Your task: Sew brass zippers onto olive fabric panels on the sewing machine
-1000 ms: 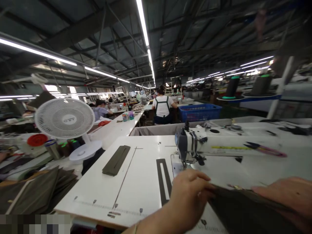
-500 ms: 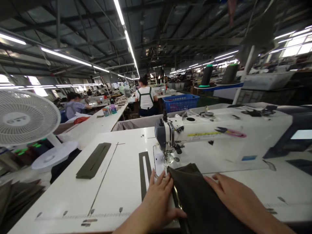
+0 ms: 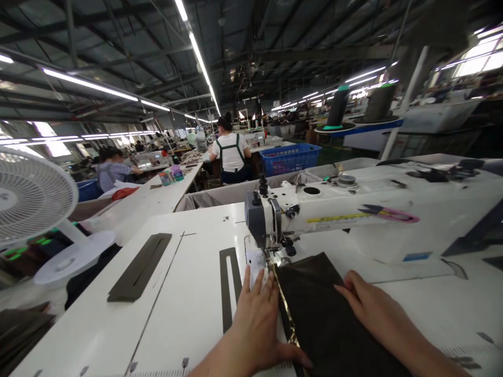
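A dark olive fabric piece (image 3: 314, 309) lies on the white sewing table, its far end close to the sewing machine's needle area (image 3: 271, 256). A gold-toothed zipper (image 3: 285, 303) runs along its left edge, with a gold slider (image 3: 293, 335) near the bottom. My left hand (image 3: 257, 319) is open and flat, fingers spread beside the presser foot, its thumb reaching across the zipper below the slider. On the fabric's right edge, my right hand (image 3: 369, 303) pinches the cloth between thumb and curled fingers. Left of my left hand lies an olive slotted strip (image 3: 227, 283).
A stack of olive fabric strips (image 3: 141, 267) lies left on the table. The white sewing machine (image 3: 377, 220) carries pink-handled thread snips (image 3: 389, 213). A white fan (image 3: 35, 199) stands at left. Beyond are a blue basket (image 3: 291, 157), thread cones (image 3: 338, 107) and a seated person (image 3: 231, 152).
The fabric now lies flatter and squarer, with more of the zipper and its slider showing. My right hand has shifted slightly right at the cloth's edge. The view has turned a little right.
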### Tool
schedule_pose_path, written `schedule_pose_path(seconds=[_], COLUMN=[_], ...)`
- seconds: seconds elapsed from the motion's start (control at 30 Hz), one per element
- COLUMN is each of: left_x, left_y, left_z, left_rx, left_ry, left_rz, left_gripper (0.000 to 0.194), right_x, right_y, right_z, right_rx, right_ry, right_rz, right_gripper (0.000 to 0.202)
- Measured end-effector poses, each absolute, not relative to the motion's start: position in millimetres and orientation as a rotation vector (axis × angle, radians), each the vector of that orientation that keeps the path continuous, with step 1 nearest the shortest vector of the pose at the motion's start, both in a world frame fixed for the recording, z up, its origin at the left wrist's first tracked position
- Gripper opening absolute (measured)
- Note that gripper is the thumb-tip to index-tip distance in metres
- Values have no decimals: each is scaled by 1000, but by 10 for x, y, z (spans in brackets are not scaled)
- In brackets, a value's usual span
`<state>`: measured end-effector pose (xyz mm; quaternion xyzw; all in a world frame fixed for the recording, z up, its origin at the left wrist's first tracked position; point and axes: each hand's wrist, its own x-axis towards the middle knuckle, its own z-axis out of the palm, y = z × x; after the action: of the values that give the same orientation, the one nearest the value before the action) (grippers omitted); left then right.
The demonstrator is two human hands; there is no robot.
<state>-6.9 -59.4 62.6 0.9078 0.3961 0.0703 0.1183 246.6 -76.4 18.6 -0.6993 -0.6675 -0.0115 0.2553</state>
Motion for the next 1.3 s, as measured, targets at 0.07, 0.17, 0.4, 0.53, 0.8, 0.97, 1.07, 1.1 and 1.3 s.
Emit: schedule_pose_path(seconds=[0.07, 0.17, 0.4, 0.53, 0.8, 0.97, 1.07, 1.1, 1.3], left_x=[-56, -49, -59, -196, -913, -1086, -1129, -1137, -1052], left_y=[-605, -614, -641, -956, -1022, -1076, -1076, -1049, -769], left_z=[625, 613, 575, 346, 521, 204, -7, -28, 229], left_rx=[2629, 2630, 2640, 2729, 2786, 3086, 3173, 3192, 2997], left_ry=[1159, 1152, 1124, 956, 1218, 1058, 1117, 1116, 1019], left_rz=[160, 125, 171, 342, 333, 212, 326, 353, 554], left_gripper=[111, 111, 112, 65, 94, 56, 53, 54, 40], right_x=[2399, 2141, 1721, 1766, 1789, 1790, 1774, 1769, 1738], right_y=[-768, -733, -740, -769, -689, -649, -640, -630, -499], right_z=[187, 258, -34, -93, -106, -44, -64, -78, -102], right_rx=[-1923, -1643, -1369, -1359, -1259, -1150, -1143, -1136, -1167], right_ry=[-1895, -2085, -2361, -2378, -2356, -2418, -2388, -2391, -2427], right_rz=[-277, -590, -457, -493, -612, -534, -532, -540, -508], right_gripper=[22, 30, 46, 46, 45, 38, 45, 47, 42])
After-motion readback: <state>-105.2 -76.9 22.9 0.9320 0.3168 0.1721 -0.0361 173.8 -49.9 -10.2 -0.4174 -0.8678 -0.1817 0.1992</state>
